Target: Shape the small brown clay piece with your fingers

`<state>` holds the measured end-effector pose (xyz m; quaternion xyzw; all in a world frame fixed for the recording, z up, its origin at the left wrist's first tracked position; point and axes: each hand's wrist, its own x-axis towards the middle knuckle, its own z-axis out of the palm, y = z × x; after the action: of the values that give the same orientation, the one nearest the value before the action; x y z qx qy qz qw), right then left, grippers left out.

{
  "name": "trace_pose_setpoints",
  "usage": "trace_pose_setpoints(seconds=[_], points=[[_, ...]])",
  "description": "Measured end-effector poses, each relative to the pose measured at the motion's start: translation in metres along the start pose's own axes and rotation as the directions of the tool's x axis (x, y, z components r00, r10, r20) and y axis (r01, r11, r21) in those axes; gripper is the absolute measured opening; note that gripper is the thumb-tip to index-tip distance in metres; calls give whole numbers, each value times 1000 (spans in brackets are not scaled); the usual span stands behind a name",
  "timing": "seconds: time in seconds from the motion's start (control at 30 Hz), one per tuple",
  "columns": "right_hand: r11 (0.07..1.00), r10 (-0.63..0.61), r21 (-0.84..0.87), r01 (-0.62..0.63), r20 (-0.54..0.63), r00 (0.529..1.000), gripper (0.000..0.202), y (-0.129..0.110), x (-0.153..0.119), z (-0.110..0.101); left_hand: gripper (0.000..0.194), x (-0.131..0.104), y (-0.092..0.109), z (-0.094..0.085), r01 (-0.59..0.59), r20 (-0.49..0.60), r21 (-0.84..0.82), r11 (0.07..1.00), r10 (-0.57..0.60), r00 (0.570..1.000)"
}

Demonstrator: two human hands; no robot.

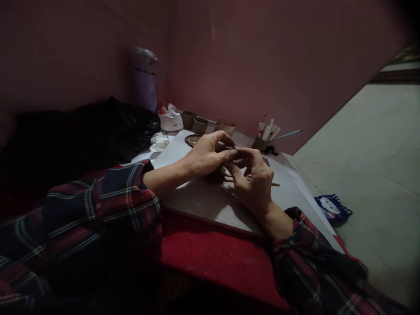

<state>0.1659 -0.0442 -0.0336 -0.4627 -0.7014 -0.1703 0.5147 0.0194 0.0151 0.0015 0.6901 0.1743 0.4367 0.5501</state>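
My left hand (210, 151) reaches in over the board with fingers curled and the thumb pressed forward. Opposite it, my right hand (252, 175) has its thumb and fingers closed in a pinch, and the fingertips of both hands meet. Between and under them is a dark brown, clay-like piece (215, 176), mostly hidden by the fingers, so its full shape does not show. It is over a pale board (203, 203). A thin wooden stick (275, 184) pokes out to the right, behind my right hand.
Behind the hands stand small cups (200, 126), a dark round dish (193, 140) and a holder with sticks (267, 133). Crumpled tissue (159, 142), a black plastic bag (98, 127) and a purple bottle (145, 81) are left. A blue packet (332, 209) lies right, on the floor.
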Motion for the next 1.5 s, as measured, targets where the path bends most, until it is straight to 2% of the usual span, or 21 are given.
trace_pose_setpoints(seconds=[0.1,0.3,0.6,0.93,1.03,1.37,1.5], points=[[1000,6,-30,-6,-1,1000,25,0,1,0,25,-1,0,-1,-58,3,78,995,58,998],[999,13,-43,-14,-11,1000,24,-1,1,0,5,0,-1,0,-117,3,170,978,119,993],[998,34,-53,-34,3,999,25,0,1,0,8,1,1,1,-118,-17,144,983,121,992],[999,-3,-48,3,-5,1000,25,-1,0,-1,30,0,2,0,15,-49,-10,1000,-15,999],[999,-15,-28,15,-4,1000,25,-1,1,-1,32,1,2,0,43,-29,-58,997,-45,999],[997,-52,55,53,-25,998,26,1,0,0,32,0,4,2,73,-26,-110,991,-76,997],[996,-63,56,64,-14,998,25,1,0,-1,22,-1,6,3,86,-41,-113,990,-91,995]])
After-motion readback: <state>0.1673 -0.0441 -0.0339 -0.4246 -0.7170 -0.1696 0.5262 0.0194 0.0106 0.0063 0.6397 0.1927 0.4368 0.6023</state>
